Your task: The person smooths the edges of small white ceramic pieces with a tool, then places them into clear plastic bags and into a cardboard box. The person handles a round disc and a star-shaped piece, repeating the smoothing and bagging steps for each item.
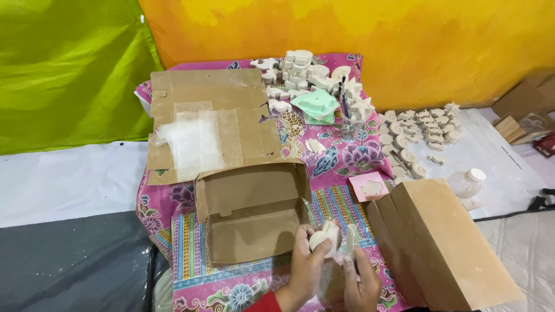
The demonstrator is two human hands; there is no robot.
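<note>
The plaster piece (324,238) is held in the left hand (306,268), fingers closed around it, just in front of the open cardboard box (252,211). The right hand (361,283) grips a thin flat piece (351,240) beside it. Both are over the patterned cloth (338,156).

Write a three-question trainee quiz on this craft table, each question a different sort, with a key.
1. True or false: the open cardboard box in front of the hands has plaster pieces in it.
2. Which hand holds the round white plaster piece? A. left hand B. right hand
3. Fill in: the paintbrushes stand in a clear ___ beside the green moulds.

Key: 1 false, it looks empty; 2 A; 3 cup.
</note>
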